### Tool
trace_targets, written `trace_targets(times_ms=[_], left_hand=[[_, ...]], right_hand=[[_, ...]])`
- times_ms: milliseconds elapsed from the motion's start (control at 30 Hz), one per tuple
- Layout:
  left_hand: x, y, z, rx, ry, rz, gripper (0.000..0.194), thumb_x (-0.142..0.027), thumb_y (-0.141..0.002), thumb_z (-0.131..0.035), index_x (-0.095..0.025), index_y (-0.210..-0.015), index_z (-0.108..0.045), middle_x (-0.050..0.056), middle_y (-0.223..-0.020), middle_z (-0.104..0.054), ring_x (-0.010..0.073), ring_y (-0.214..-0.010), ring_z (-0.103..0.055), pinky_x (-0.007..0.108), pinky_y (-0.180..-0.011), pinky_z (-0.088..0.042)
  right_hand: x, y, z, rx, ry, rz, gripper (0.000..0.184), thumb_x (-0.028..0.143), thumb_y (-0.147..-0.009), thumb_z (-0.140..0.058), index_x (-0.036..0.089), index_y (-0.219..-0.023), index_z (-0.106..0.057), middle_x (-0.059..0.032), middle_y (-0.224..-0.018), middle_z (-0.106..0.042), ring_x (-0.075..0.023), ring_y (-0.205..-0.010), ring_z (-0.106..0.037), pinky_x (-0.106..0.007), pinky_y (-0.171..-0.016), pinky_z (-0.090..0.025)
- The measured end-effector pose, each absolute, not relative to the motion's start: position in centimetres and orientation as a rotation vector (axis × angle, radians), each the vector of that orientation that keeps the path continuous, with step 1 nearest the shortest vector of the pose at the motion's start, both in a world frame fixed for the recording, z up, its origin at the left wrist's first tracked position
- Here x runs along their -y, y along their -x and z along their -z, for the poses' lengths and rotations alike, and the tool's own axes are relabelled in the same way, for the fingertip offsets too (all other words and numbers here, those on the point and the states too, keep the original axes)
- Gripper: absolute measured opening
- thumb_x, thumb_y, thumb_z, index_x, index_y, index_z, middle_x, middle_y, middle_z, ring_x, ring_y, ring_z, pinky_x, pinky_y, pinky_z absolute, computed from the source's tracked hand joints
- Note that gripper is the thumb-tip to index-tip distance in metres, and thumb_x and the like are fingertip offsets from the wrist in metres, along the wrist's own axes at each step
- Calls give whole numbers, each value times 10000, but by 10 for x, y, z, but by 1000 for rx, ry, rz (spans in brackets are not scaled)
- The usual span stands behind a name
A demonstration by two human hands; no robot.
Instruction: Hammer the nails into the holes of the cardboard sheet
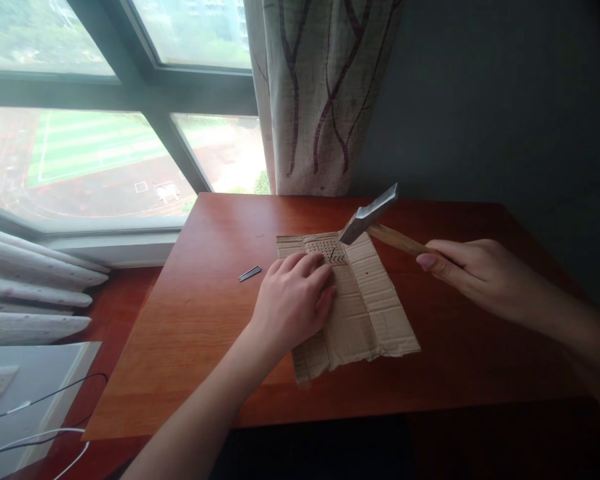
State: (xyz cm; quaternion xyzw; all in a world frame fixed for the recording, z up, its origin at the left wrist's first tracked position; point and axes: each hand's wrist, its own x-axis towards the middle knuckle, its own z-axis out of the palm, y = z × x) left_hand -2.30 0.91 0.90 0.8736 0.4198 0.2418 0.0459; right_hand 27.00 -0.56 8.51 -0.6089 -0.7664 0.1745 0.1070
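Lying toward the table's (pixel 195 320) left edge: nails (pixel 250 273), side by side, presumably for easy reach. Left hand (pixel 295 293) rests on the cardboard (pixel 350 327), mid-table, likely steadying it; can't tell whether its grip pinches anything. Holed patch (pixel 325 247) at cardboard's far end seems to contain dark bits (pixel 338 254). Hammer (pixel 373 213) hangs above; right hand (pixel 460 267), grip closed round the handle (pixel 400 241).

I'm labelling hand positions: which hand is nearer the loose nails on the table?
Left. The left hand is over the cardboard, just right of the loose nails; the right hand is farther right, gripping the hammer.
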Motion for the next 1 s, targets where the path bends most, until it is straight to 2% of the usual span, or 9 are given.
trace_targets(times_ms=[133, 267, 433, 1000], left_hand=[[-7, 25, 1, -1228, -2731, -774, 252, -324, -998, -519, -256, -1138, -717, 58, -1321, -692, 291, -1190, -627, 473, -915, -509], [-7, 27, 3, -1208, -2730, -734, 303, -310, -1006, -498, -264, -1220, -707, 62, -1385, -657, 315, -1245, -576, 490, -948, -482], [-6, 27, 4, -1219, -2686, -710, 317, -311, -1004, -499, -274, -1231, -718, 69, -1422, -631, 331, -1277, -540, 504, -982, -459], [-5, 26, 8, -1243, -2650, -753, 322, -304, -1007, -494, -269, -1225, -727, 57, -1435, -632, 325, -1273, -550, 499, -997, -452]], right_hand=[[5, -269, -82, 2237, 1808, -518, 579, 704, -978, -400, 226, -652, -421, 33, -546, -408, -122, -491, -407, -301, -507, -271], [4, -266, -82, 2230, 1810, -540, 588, 720, -969, -392, 231, -645, -414, 31, -542, -393, -125, -485, -394, -307, -497, -271], [3, -262, -84, 2257, 1819, -566, 563, 701, -976, -404, 234, -660, -423, 27, -557, -409, -137, -504, -409, -314, -513, -283], [5, -254, -87, 2315, 1835, -557, 533, 652, -999, -418, 224, -683, -455, 31, -572, -434, -131, -518, -424, -309, -542, -281]])
